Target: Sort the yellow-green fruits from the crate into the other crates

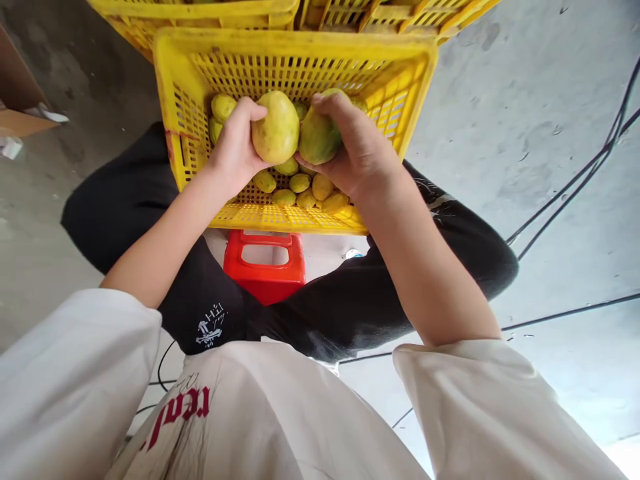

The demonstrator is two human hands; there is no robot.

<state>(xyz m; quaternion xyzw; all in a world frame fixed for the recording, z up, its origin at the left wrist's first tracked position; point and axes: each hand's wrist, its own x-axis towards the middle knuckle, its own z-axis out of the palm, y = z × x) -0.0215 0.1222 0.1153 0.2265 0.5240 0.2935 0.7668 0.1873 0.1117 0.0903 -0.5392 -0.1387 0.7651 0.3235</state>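
Observation:
Above a yellow plastic crate (180, 60), I hold one papaya in each hand, side by side and nearly touching. My left hand (237, 147) is closed round a mostly yellow papaya (278, 128), thumb near its upper left side. Wrapped round a greener papaya (318, 137), my right hand (356, 143) covers that fruit's right side. Below them, several smaller-looking yellow-green papayas (284, 197) lie on the crate's bottom. Part of that pile is hidden behind my hands and the held fruit.
More yellow crates (200, 12) stand just beyond this one. A red plastic stool (265, 277) is between my legs. Black cables (575, 177) run over the grey floor at right. An open cardboard box (20, 87) sits at far left.

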